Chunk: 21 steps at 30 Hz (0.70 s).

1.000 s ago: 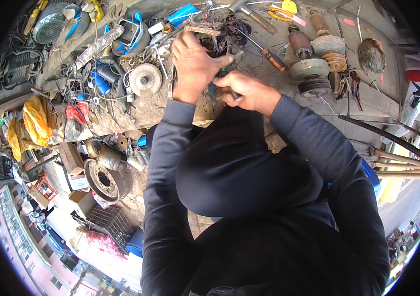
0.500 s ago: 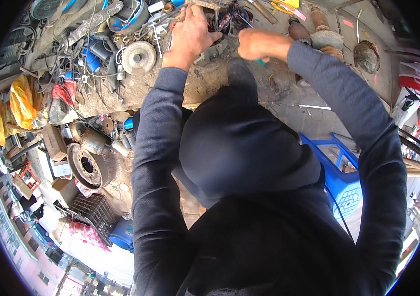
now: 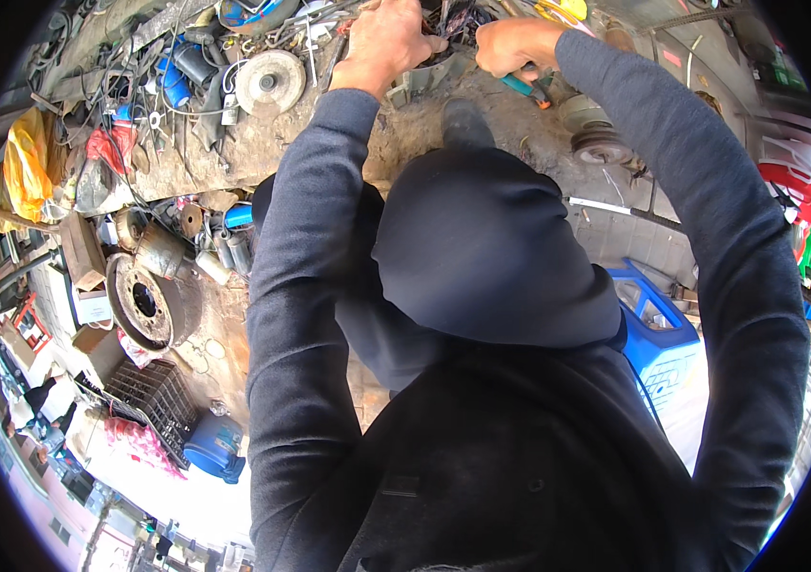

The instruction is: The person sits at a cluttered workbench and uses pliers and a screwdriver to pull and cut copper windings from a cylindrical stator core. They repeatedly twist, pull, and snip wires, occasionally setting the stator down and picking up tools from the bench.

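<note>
At the top edge, my left hand (image 3: 388, 43) is bent over a grey metal housing (image 3: 429, 74), with the thumb lying along its side. The view's edge cuts off part of the fingers. Dark wires or windings (image 3: 462, 21) show inside the housing. To the right of it, my right hand (image 3: 517, 46) is closed in a fist around a hand tool with a teal and orange handle (image 3: 531, 88). The handle sticks out below the fist; the kind of tool and its working end cannot be made out.
A round grey disc (image 3: 271, 82) lies left of my left hand, near tangled cables and blue parts (image 3: 174, 84). Right of the bench are a round metal part (image 3: 602, 145) and a blue plastic stool (image 3: 658, 329). A rusty wheel drum (image 3: 145, 300) and a wire crate (image 3: 153, 396) stand lower left.
The view has shifted, so the bench sits higher in the picture. My right fist has turned, and more of the teal and orange handle shows. My left hand stays at the housing.
</note>
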{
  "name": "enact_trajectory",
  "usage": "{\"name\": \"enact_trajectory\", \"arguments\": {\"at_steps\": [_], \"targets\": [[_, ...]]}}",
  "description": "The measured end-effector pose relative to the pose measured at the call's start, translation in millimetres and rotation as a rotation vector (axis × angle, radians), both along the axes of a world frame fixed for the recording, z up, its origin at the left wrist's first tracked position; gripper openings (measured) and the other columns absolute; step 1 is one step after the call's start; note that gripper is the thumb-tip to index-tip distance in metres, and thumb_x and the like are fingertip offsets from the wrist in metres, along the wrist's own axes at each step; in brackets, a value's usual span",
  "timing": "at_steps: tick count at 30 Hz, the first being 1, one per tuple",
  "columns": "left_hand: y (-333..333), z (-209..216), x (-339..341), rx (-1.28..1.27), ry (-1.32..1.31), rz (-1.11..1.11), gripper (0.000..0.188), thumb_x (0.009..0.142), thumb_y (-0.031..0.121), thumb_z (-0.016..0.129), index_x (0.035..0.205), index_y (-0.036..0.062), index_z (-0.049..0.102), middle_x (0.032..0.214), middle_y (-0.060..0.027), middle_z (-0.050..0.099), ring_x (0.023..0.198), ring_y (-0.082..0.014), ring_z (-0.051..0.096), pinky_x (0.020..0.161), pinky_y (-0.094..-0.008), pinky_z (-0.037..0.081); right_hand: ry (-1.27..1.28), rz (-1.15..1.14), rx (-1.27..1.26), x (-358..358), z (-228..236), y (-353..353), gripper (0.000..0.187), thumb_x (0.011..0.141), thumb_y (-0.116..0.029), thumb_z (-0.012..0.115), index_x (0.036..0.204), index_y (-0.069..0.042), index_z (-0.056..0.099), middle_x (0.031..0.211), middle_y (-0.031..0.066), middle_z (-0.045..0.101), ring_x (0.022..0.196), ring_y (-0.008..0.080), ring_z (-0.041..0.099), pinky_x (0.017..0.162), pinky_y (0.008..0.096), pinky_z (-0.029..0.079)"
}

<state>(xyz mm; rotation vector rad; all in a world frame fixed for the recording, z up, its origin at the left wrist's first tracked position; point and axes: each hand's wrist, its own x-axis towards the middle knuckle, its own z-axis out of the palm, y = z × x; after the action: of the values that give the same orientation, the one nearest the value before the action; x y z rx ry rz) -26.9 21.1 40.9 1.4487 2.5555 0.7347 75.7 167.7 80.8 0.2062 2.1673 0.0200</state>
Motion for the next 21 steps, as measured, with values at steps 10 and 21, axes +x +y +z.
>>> {"name": "enact_trajectory", "arguments": {"at_steps": [10,21], "targets": [[7.2,-6.0,-2.3,-0.013,0.010,0.047,0.073,0.073,0.026,0.085,0.128,-0.0034,0.046,0.120,-0.0286,0.065,0.111,-0.0477,0.065,0.092,-0.0533,0.056,0.369,-0.368,-0.086,29.5,2.3,-16.3,0.024,0.087,-0.008,0.054,0.084,0.010,0.069,0.073,0.0261,0.070,0.057,0.0323,0.070,0.050,0.0473,0.054],[0.7,-8.9,-18.4,0.027,-0.012,-0.030,0.064,0.081,0.029,0.084,0.127,0.0028,0.049,0.118,-0.0244,0.068,0.105,-0.0457,0.068,0.086,-0.0536,0.056,0.565,0.443,-0.889,-2.7,-94.5,93.2,0.021,0.065,-0.010,0.073,0.061,-0.006,0.053,0.063,0.0112,0.052,0.055,0.0278,0.051,0.048,0.0430,0.036]]}}
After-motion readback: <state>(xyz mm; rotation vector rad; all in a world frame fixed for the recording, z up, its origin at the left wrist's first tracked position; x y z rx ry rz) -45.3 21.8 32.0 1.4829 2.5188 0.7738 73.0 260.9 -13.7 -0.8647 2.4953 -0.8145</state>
